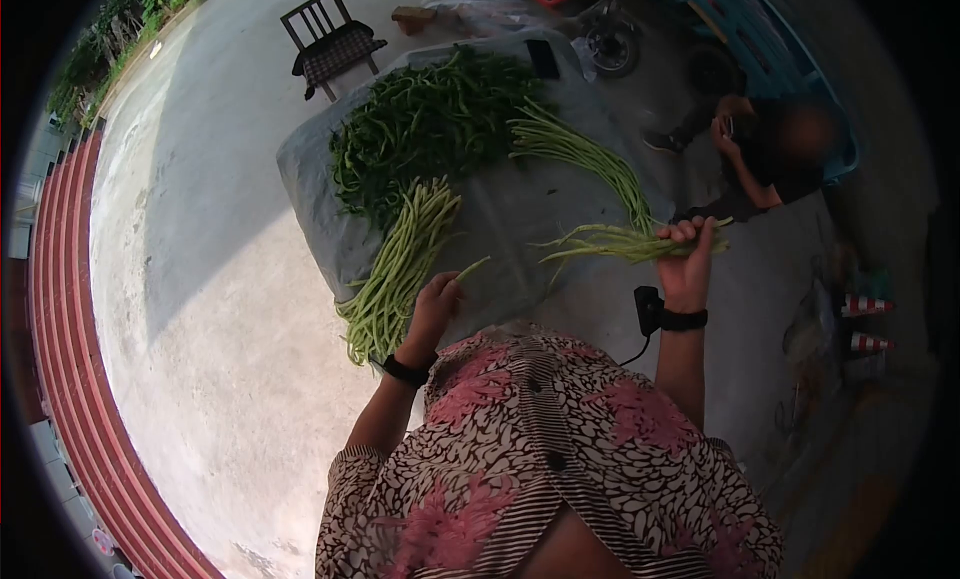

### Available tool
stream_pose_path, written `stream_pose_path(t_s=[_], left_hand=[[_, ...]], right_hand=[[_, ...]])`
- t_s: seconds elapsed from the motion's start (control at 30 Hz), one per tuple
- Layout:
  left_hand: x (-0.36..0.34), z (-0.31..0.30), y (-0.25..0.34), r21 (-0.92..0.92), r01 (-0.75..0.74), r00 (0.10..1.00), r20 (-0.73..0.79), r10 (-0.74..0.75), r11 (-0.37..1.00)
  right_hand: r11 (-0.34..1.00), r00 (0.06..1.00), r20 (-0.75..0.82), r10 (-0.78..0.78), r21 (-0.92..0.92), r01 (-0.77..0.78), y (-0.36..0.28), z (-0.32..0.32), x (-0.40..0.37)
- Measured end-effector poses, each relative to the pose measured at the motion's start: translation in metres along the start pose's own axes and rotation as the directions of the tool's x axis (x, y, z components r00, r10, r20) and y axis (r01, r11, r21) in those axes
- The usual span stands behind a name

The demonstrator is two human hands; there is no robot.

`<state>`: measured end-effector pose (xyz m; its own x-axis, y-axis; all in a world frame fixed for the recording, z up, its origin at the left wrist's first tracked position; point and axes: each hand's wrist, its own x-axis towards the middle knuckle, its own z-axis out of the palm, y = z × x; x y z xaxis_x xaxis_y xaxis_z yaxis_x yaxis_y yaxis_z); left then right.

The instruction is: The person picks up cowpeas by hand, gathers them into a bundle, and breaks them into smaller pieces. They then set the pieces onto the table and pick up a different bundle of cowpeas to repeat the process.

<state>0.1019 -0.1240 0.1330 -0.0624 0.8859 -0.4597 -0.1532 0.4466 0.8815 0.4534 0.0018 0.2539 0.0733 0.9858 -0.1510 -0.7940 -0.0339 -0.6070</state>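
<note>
My right hand (686,262) is closed around a small bunch of long beans (605,243), held roughly level over the table's right side. My left hand (437,304) has its fingers closed, and one long bean (474,268) sticks out from them. Just beyond that hand lies a large pile of long beans (398,269), overhanging the near left edge of the sheet-covered table (310,179). Another bundle of long beans (590,157) lies at the right, its lower end close to my right hand. A broad heap of green peppers (430,124) covers the far side.
A flat dark object (542,60) lies at the far right corner. Behind the table stands a wooden chair (328,41). A person (770,154) sits at the right beside a blue vehicle (780,39). Red steps (75,309) run along the left.
</note>
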Motion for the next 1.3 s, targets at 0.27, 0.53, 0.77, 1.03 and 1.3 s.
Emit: stream_pose_path(t_s=[0.27, 0.53, 0.77, 1.03, 1.3], left_hand=[[0.0, 0.025, 0.029, -0.194, -0.124, 0.985, 0.093, 0.144, 0.973], [-0.005, 0.076, 0.06, -0.206, -0.243, 0.927, 0.238, 0.289, 0.948], [-0.008, 0.082, 0.056, 0.12, -0.307, 0.943, 0.169, 0.285, 0.944], [-0.022, 0.063, 0.068, 0.366, -0.75, 0.66, 0.464, 0.591, 0.55], [0.044, -0.007, -0.051, 0.651, -0.249, 0.968, 0.187, 0.166, 0.717]], right_hand=[[0.981, 0.98, -0.085, 0.178, -0.065, -0.184, 0.033, 0.004, -0.016], [0.8, 0.88, 0.017, 0.475, -0.426, -0.424, 0.096, 0.036, -0.044], [0.686, 0.839, 0.053, 0.542, -0.606, -0.404, 0.111, 0.043, -0.053], [0.392, 0.93, 0.043, 0.366, -0.913, -0.112, 0.108, 0.058, -0.061], [0.654, 0.947, 0.059, 0.315, -0.737, -0.172, 0.1, 0.064, -0.061]])
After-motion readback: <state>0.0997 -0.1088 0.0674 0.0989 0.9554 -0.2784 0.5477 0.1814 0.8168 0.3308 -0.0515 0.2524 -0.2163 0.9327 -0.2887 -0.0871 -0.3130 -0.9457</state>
